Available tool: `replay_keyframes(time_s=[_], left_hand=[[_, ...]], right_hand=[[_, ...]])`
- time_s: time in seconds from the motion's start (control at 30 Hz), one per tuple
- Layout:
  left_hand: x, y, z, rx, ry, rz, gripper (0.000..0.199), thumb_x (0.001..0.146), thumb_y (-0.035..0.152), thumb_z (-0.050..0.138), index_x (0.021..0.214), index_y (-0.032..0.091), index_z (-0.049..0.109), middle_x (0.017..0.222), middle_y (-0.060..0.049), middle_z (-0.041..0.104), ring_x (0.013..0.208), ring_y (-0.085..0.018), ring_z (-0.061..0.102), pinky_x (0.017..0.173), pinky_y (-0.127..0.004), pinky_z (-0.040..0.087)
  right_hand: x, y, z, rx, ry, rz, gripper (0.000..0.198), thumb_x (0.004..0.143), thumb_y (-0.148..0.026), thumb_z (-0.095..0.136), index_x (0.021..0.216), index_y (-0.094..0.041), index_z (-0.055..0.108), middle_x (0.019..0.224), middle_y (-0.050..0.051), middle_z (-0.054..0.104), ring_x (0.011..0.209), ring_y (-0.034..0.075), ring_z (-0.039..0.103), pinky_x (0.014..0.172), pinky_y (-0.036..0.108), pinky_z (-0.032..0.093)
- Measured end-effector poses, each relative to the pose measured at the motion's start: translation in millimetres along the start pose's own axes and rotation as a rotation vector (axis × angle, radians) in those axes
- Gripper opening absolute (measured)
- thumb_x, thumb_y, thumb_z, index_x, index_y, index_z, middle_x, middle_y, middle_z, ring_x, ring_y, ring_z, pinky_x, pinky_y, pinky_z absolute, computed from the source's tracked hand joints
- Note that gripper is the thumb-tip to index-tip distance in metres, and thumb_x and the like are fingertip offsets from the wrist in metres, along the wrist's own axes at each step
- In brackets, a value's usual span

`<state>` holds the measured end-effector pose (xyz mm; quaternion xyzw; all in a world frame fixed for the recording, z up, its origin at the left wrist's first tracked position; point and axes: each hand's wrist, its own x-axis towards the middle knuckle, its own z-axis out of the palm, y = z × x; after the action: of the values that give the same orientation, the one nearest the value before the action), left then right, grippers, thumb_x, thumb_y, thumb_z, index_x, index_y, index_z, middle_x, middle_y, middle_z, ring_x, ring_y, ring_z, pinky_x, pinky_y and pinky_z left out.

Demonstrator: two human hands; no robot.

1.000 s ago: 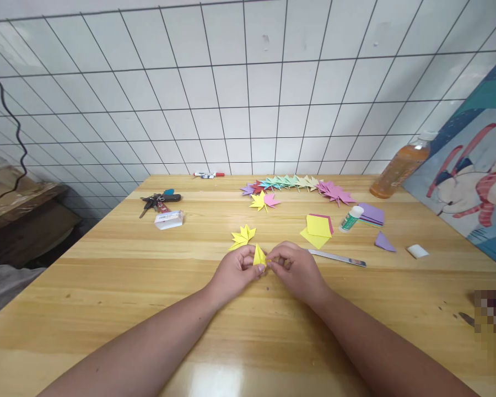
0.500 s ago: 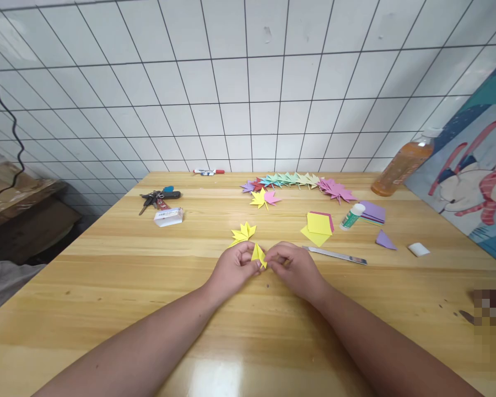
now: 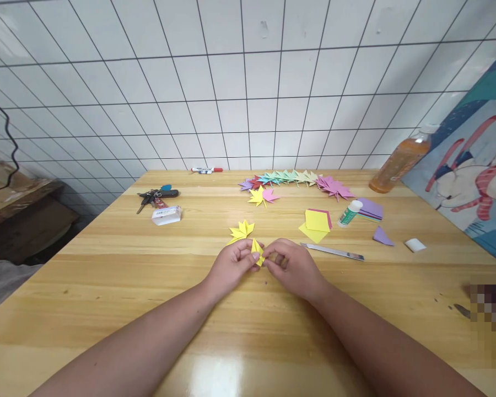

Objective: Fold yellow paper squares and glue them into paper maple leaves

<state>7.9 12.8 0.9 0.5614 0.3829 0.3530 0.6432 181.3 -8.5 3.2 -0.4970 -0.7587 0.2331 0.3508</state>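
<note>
A small piece of folded yellow paper (image 3: 257,253) is pinched upright between the thumb and fingers of my left hand (image 3: 230,266). At its right edge, the bent thumb and fingertips of my right hand (image 3: 293,266) close on the same paper. Just behind my left hand lies a yellow folded paper leaf (image 3: 242,229) with several points, its lower part against my fingers. Beyond my right hand, square yellow paper sheets (image 3: 317,221) lie with a dark pink one under them. A thin metal blade or ruler (image 3: 334,252) rests beside that hand.
Several coloured paper leaves (image 3: 289,177) line the back, with a yellow-pink pair (image 3: 263,196) before them. Rightward are a glue stick (image 3: 349,213), purple paper stack (image 3: 370,208), purple folded piece (image 3: 382,237), eraser (image 3: 415,245) and bottle (image 3: 399,162). Leftward are keys (image 3: 154,197), a small box (image 3: 166,215) and marker (image 3: 206,170).
The yellow paper has turned a little and my left thumb now lies across its front. My right fingertips stay at its right edge. The whole view has shifted slightly.
</note>
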Motion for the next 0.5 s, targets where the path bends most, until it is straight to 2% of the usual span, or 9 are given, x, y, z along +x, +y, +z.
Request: replay_keyframes(time_s=[0.13,0.3,0.4,0.5], left_hand=[[0,0,3,-0.004,0.017,0.008,0.031,0.068,0.034,0.070,0.089,0.014,0.059,0.072,-0.002,0.065,0.066,-0.012,0.058,0.063,-0.022,0.045],[0,0,6,0.009,0.112,-0.044,0.030,0.064,0.036,0.072,0.074,0.014,0.054,0.066,-0.002,0.065,0.060,-0.012,0.058,0.058,-0.022,0.044],[1,-1,6,0.001,0.126,-0.014,0.031,0.064,0.034,0.072,0.076,0.015,0.052,0.061,0.000,0.064,0.056,-0.010,0.056,0.056,-0.021,0.042],[1,-2,6,0.012,0.126,0.008,0.034,0.065,0.033,0.072,0.083,0.016,0.050,0.058,0.002,0.063,0.052,-0.009,0.054,0.055,-0.021,0.041]], right_hand=[[1,0,3,0.055,0.073,0.084,0.006,0.075,-0.021,0.056,0.077,-0.022,0.062,0.078,0.000,0.063,0.060,0.011,0.054,0.057,0.022,0.042],[3,-1,10,0.208,0.088,0.270,0.007,0.074,-0.027,0.056,0.076,-0.021,0.059,0.062,-0.003,0.060,0.049,0.010,0.048,0.048,0.021,0.038],[4,-2,12,0.269,0.079,0.338,0.013,0.074,-0.030,0.057,0.082,-0.021,0.059,0.068,-0.003,0.061,0.047,0.009,0.047,0.046,0.020,0.038],[4,-2,11,0.254,0.076,0.328,0.013,0.072,-0.030,0.059,0.079,-0.020,0.061,0.071,-0.002,0.061,0.051,0.009,0.047,0.051,0.021,0.039]])
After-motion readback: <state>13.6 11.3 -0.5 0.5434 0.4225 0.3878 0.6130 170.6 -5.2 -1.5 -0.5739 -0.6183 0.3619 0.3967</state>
